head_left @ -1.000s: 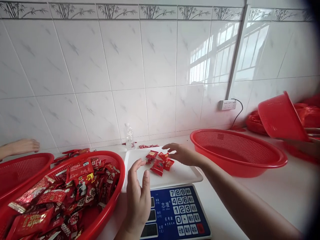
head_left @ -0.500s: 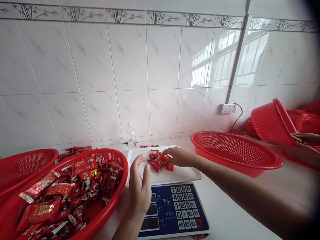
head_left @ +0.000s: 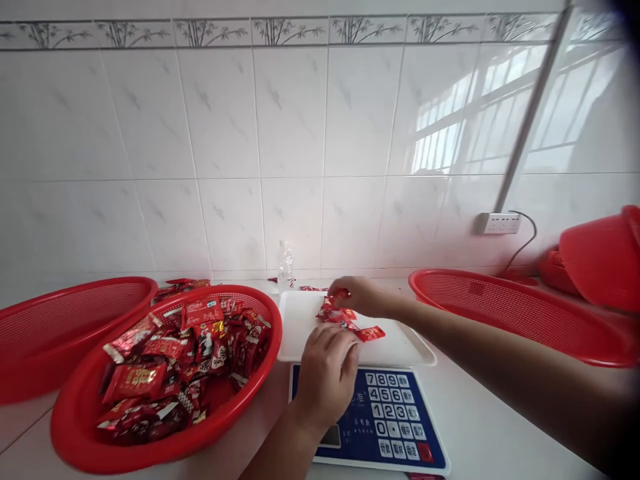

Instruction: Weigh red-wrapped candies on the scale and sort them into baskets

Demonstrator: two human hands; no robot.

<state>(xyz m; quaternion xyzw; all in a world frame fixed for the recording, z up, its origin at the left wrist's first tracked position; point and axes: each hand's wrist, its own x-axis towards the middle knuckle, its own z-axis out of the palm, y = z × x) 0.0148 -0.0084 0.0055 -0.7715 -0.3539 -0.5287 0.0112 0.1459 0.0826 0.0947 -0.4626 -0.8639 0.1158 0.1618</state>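
Our two hands are apart, one on each side of the small red packets (head_left: 371, 333) that lie in a loose pile on the white tray (head_left: 400, 347), near the middle of the frame. Our left hand (head_left: 327, 367) comes up from the bottom centre, its forearm slanting up and to the right; the back of the hand faces us, the fingers bend forward over the near side of the pile, and the thumb lies along the right of the hand. We cannot tell whether those fingers close on a packet, as the hand hides them. Our right hand (head_left: 359, 297) reaches in from the lower right corner on a long, nearly straight forearm, with the wrist above the tray's far right part and the fingers curled down at the pile's far end. Red wrapping shows at these fingertips, but we cannot tell if it is gripped.

Below the tray, at the bottom centre, is the blue scale panel (head_left: 395, 417), partly covered by our left hand and forearm. At the lower left we have a red basket (head_left: 267, 373) heaped with wrapped packets, and at the right another red basket (head_left: 500, 327) behind our right forearm. A clear bottle (head_left: 285, 267) stands upright just beyond the tray.
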